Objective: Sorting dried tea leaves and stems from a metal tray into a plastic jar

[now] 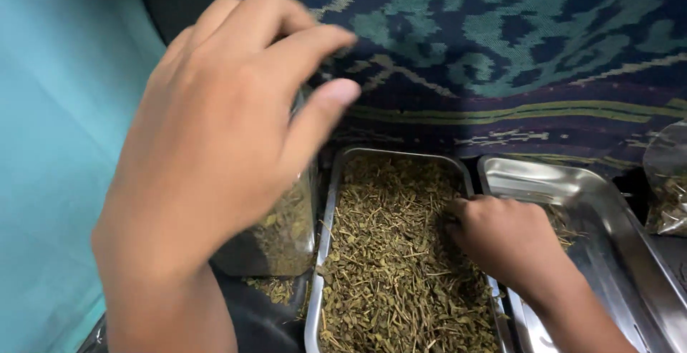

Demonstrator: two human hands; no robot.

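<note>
Dried herb fills the steel tray; my right hand closes on a pinch, my left hand grips the clear container alongside for filling.

One head-worn view looks steeply down, close over the tray.

Clear plastic bag part-filled with dried olive-green herb flakes stands upright just left of tray, top gripped by your left hand. Long rectangular steel tray heaped with dried green-brown leaf-and-stem bits, nearly full. Your right hand, fingers curled down, buried in pile at tray's right edge.
</note>
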